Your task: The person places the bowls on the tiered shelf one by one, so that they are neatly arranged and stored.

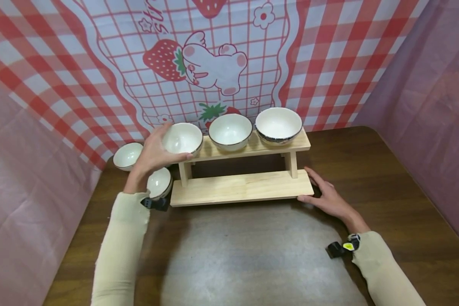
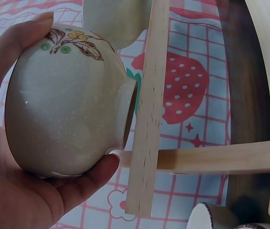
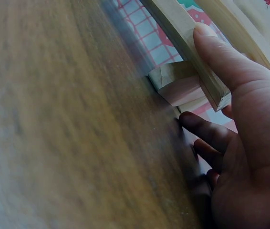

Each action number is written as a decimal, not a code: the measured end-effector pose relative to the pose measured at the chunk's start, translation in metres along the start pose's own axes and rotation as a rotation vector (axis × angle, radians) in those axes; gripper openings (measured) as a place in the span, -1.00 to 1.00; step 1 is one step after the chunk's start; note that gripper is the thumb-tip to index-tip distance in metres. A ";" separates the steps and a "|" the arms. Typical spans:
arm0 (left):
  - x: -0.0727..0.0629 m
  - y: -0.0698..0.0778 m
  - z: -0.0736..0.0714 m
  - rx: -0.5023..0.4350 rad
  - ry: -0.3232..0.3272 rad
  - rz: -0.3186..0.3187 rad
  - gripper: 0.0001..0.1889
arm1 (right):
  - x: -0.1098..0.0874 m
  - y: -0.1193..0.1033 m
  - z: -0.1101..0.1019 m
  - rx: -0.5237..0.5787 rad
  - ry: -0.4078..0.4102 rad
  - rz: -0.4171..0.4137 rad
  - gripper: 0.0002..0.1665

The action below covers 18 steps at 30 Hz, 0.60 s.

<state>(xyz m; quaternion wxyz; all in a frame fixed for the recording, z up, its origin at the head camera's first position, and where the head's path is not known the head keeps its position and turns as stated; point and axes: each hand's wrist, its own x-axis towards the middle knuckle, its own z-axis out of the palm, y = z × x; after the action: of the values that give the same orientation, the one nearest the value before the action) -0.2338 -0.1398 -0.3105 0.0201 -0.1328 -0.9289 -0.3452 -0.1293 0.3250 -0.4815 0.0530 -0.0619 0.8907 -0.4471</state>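
Left hand [image 1: 153,152]: pinching bowl [image 1: 184,138], at ten o'clock on rack [image 1: 245,187]. Right hand [image 1: 327,199]: gripping rack's end, four o'clock. Apparent step: seating bowl; next move calls for level release.

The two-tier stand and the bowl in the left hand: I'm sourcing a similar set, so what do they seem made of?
The stand looks like pale wood, possibly pine, with a matte, perhaps unvarnished finish: faint grain shows along it. The bowl looks like glazed ceramic, though porcelain or stoneware is unclear: its white inside shines, and flowers decorate its outside.
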 end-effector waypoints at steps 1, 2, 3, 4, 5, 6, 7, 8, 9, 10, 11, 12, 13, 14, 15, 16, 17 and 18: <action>0.001 0.000 0.001 -0.001 -0.002 0.000 0.16 | 0.000 0.000 0.000 0.000 0.000 0.000 0.19; 0.001 0.001 0.001 0.001 -0.005 0.001 0.16 | 0.000 0.000 0.000 0.001 0.001 -0.001 0.19; 0.002 0.001 0.002 0.003 -0.007 0.003 0.16 | 0.000 -0.001 0.000 0.000 0.001 -0.001 0.18; 0.002 0.001 0.003 0.003 -0.009 0.005 0.16 | -0.001 -0.001 0.000 -0.001 0.001 -0.001 0.18; 0.003 0.002 0.003 0.007 -0.011 0.006 0.16 | -0.001 -0.001 0.000 0.000 0.002 -0.006 0.18; 0.003 0.002 0.004 0.013 -0.013 0.006 0.16 | -0.001 -0.001 0.000 0.001 0.006 -0.011 0.18; 0.004 0.002 0.004 0.015 -0.015 0.004 0.15 | -0.001 -0.001 0.000 0.002 0.007 -0.016 0.18; 0.004 0.003 0.005 0.019 -0.017 0.003 0.15 | -0.001 -0.001 0.000 0.002 0.009 -0.022 0.18; 0.005 0.003 0.005 0.023 -0.018 0.000 0.15 | -0.001 -0.001 0.000 0.002 0.011 -0.027 0.17; 0.005 0.003 0.006 0.025 -0.020 -0.004 0.15 | -0.001 -0.001 0.000 0.000 0.015 -0.031 0.17; 0.006 0.003 0.006 0.027 -0.021 -0.007 0.15 | 0.000 -0.001 0.000 -0.001 0.017 -0.037 0.17; 0.006 0.003 0.007 0.027 -0.022 -0.009 0.15 | 0.000 -0.001 0.000 -0.001 0.018 -0.038 0.17; 0.007 0.004 0.007 0.025 -0.024 -0.011 0.15 | 0.000 -0.001 0.000 -0.002 0.016 -0.039 0.17; 0.007 0.004 0.007 0.025 -0.026 -0.013 0.15 | 0.000 -0.001 0.001 0.001 0.017 -0.038 0.17; 0.007 0.004 0.007 0.023 -0.027 -0.014 0.15 | 0.000 -0.001 0.001 0.003 0.016 -0.036 0.17; 0.007 0.004 0.007 0.023 -0.028 -0.014 0.15 | 0.000 -0.001 0.001 0.006 0.016 -0.034 0.17; 0.008 0.004 0.007 0.022 -0.028 -0.014 0.15 | 0.000 0.000 0.001 0.009 0.014 -0.034 0.18; 0.008 0.003 0.007 0.019 -0.028 -0.014 0.15 | 0.000 0.000 0.001 0.012 0.011 -0.031 0.18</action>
<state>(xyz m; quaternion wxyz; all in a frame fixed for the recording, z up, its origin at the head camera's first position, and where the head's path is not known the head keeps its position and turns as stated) -0.2405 -0.1306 -0.3129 0.0058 -0.1312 -0.9332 -0.3346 -0.1290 0.3239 -0.4819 0.0416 -0.0727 0.8873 -0.4535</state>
